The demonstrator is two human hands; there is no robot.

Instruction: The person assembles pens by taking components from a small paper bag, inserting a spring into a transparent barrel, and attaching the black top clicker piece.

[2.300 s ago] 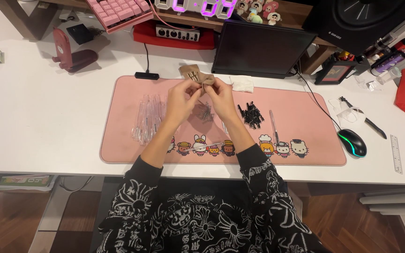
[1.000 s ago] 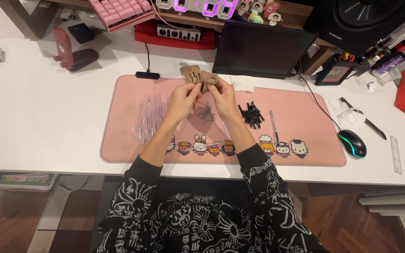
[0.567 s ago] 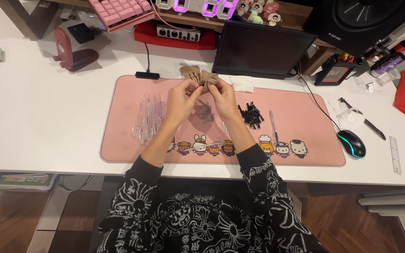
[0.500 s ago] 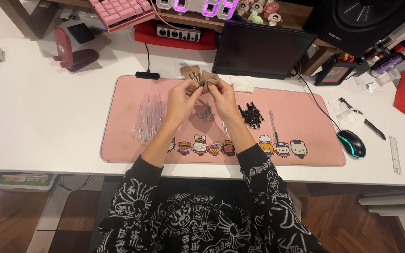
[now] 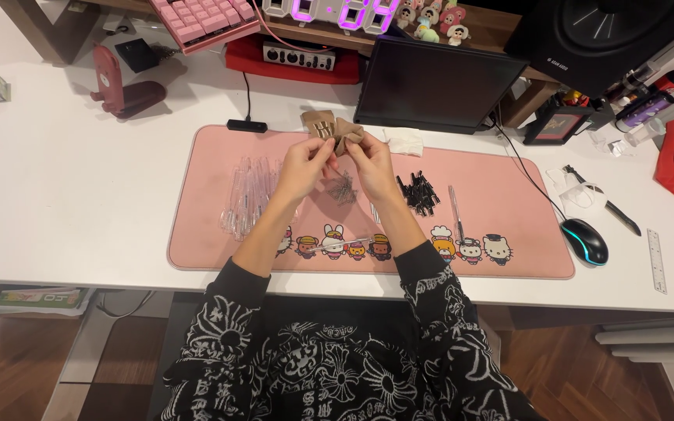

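Note:
My left hand [image 5: 303, 161] and my right hand [image 5: 367, 160] are raised together over the middle of a pink desk mat [image 5: 212, 234]. Their fingertips meet and pinch a small thin part, too small to identify. Below the hands lies a little heap of thin metal pieces [image 5: 342, 189]. A row of clear plastic tubes [image 5: 247, 195] lies to the left of my left forearm. A pile of small black parts [image 5: 419, 192] and a thin rod [image 5: 454, 204] lie to the right of my right forearm. A tan cloth piece [image 5: 323, 125] sits just beyond the fingers.
A dark monitor [image 5: 434, 86] stands behind the mat, with a red box [image 5: 298, 58] and a pink keyboard [image 5: 200, 19] further back. A computer mouse [image 5: 584, 240], a ruler [image 5: 655, 260] and a black pen [image 5: 622, 217] lie at the right. A dark red stand [image 5: 122, 90] is at the back left.
Both hands stay together over the mat's middle; only the fingertips shift slightly around the small part.

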